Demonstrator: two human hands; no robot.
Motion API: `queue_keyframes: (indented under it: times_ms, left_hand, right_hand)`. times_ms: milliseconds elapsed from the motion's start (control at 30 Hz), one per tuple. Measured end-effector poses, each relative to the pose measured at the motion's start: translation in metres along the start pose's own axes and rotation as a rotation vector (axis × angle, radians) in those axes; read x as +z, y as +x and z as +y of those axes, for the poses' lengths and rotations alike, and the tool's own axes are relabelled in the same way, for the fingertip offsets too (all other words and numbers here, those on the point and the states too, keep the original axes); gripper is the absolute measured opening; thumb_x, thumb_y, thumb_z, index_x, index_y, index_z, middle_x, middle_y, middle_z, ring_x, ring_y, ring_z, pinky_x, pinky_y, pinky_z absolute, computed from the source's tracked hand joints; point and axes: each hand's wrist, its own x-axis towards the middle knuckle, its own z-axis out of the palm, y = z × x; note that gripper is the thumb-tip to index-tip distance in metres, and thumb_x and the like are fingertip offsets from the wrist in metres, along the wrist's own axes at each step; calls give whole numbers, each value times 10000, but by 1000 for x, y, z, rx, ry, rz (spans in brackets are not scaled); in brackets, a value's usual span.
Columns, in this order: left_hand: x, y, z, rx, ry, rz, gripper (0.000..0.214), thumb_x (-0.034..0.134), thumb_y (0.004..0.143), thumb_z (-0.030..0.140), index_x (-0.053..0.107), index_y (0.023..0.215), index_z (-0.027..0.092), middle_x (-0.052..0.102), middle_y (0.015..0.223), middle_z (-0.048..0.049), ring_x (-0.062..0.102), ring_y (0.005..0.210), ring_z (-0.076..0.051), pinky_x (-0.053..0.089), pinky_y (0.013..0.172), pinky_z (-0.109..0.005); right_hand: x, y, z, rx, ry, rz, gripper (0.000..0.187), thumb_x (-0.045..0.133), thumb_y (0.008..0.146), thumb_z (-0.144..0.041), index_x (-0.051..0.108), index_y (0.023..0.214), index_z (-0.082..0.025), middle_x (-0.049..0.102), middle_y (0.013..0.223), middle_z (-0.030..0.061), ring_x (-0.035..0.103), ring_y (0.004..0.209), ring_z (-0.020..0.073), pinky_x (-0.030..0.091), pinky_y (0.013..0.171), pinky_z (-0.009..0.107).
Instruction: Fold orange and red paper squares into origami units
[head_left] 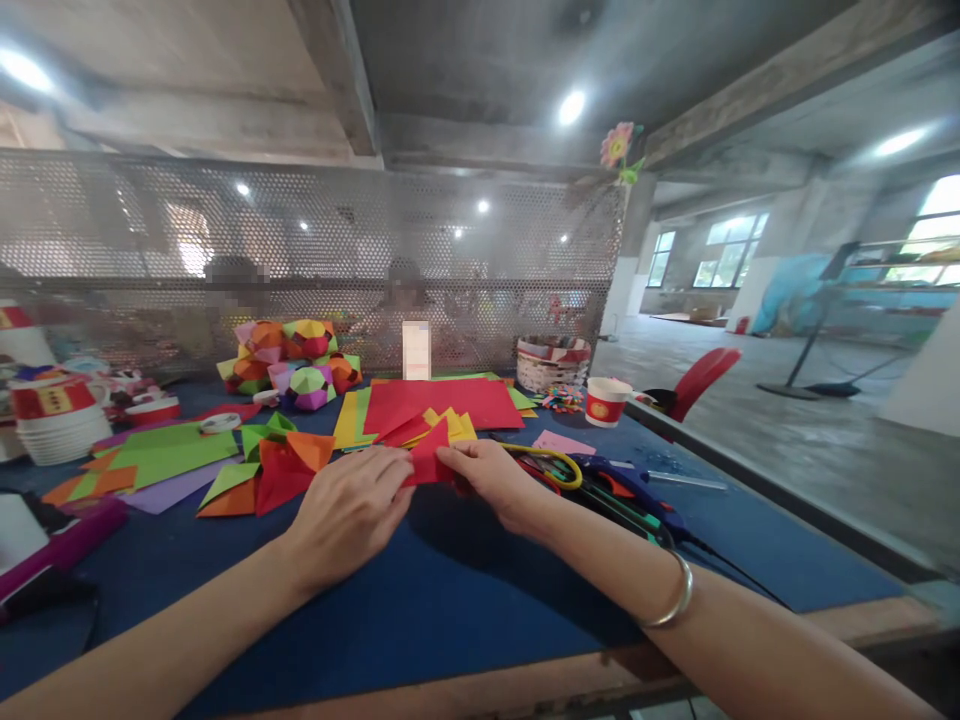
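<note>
Between my two hands, above the blue tabletop (pixel 450 620), is a small folded piece of red paper (pixel 430 462). My left hand (pixel 358 500) pinches its left side, fingers closed. On the right edge, my right hand (pixel 491 478) grips it between thumb and fingers. Just behind lie folded yellow paper pieces (pixel 455 424) on a stack topped by a red sheet (pixel 480 398). Left of my left hand are folded units of red (pixel 279 478), orange and green paper. Scissors with yellow handles (pixel 562 464) lie beside my right hand.
Coloured paper balls (pixel 309 385) sit at the back left, near green sheets (pixel 176 452). A woven basket (pixel 553 364), a red-and-white paper cup (pixel 606 402) and a blue glue gun (pixel 637 485) are on the right. A perforated metal screen (pixel 315 230) stands behind.
</note>
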Motion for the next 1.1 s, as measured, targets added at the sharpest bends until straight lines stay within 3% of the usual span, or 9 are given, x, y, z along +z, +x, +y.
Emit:
queue_keyframes:
  times_ms: [133,367,533,667,867,1100]
  left_hand:
    - [0,-4,-1,-22,-97,21,286,585,986,329,692,1212,189,746,1360,-168,718,1263,-339,605,1061,-493]
    - [-3,-3,7,-210,-329,40,314,647,932,429,681,1166,222,710,1392,-149,675,1322,-340,598,1071,-513]
    - [-4,7,-2,-465,-545,60,443,613,903,578,623,1126,196,721,1213,-164,754,1056,-301,657,840,-457]
    - [-4,14,-10,-623,-702,24,573,597,837,695,577,1100,186,725,1119,-160,757,991,-311,640,820,-477]
    - [-10,14,8,-684,-855,-37,591,654,809,735,573,1078,215,687,994,-54,692,999,-281,576,902,-447]
    - [-17,15,29,-734,-1027,-123,588,689,783,780,581,982,238,677,1002,-40,653,1046,-273,545,941,-410]
  right_hand:
    - [0,2,1,-12,13,-2,402,698,897,-483,551,644,-208,519,593,-35,436,550,115,356,555,259]
    - [3,-1,0,-36,-2,31,446,728,834,-572,540,659,-207,469,579,-63,378,562,102,290,551,253]
    - [6,-3,-3,-69,-21,83,543,861,722,-589,474,612,-224,429,557,-78,337,562,95,288,550,255]
    - [9,-5,-5,-93,-21,88,605,936,649,-578,447,571,-230,427,545,-76,337,558,93,293,553,261]
    - [13,-12,-8,-157,24,48,633,931,625,-656,467,573,-228,430,533,-78,341,540,91,301,531,259]
    - [25,-21,-13,-214,116,-72,683,925,590,-702,424,555,-240,429,541,-73,363,559,100,324,526,261]
